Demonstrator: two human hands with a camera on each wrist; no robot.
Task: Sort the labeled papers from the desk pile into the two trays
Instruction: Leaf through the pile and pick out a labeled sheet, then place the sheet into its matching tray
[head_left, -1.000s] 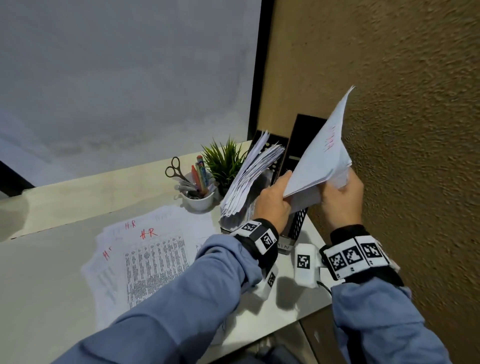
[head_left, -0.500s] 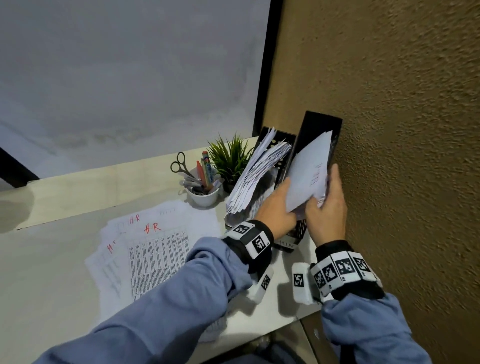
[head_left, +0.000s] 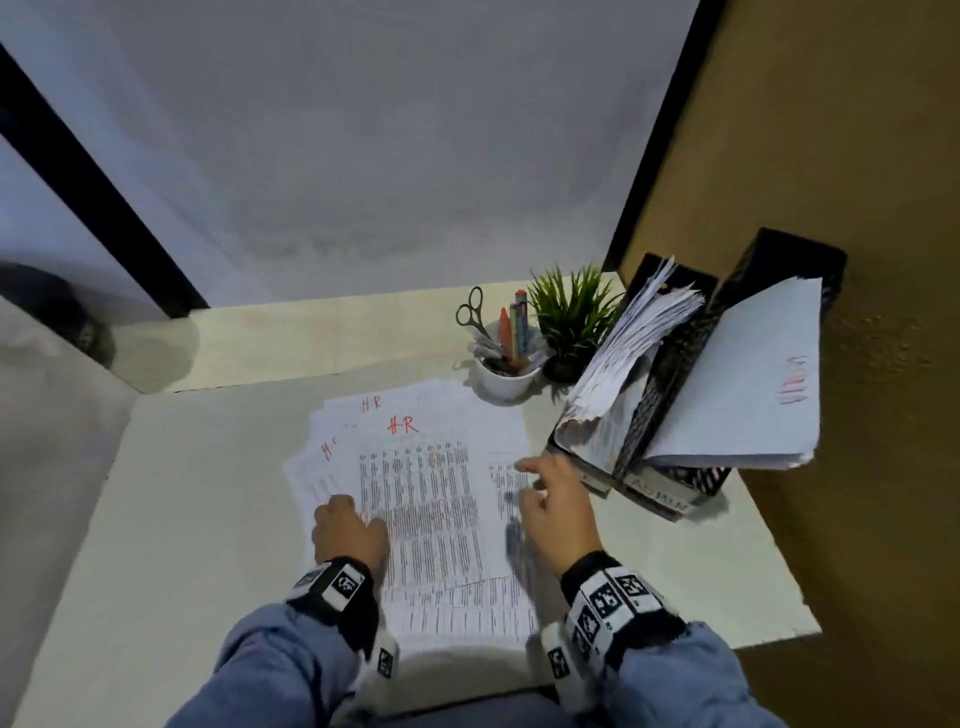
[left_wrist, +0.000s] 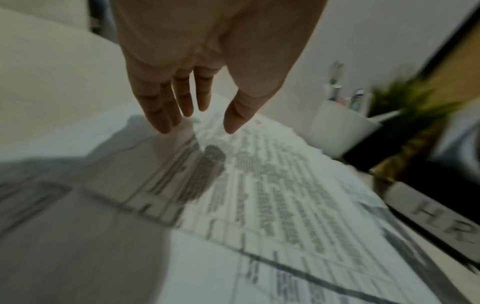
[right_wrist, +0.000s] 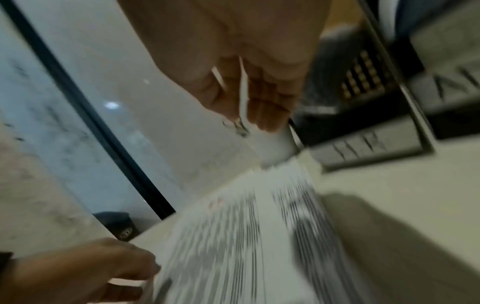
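Black mesh trays (head_left: 675, 374) hold paper stacks (head_left: 748, 384); both hands' fingers (left_wrist: 166, 107) seemingly loose, empty.

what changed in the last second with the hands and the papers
Both hands let go of the sheaf of papers, which now leans in the right-hand tray. They came back down to the desk pile: the left hand open at its left edge, the right hand open over its right side. The left tray's stack, cup and plant stayed put.
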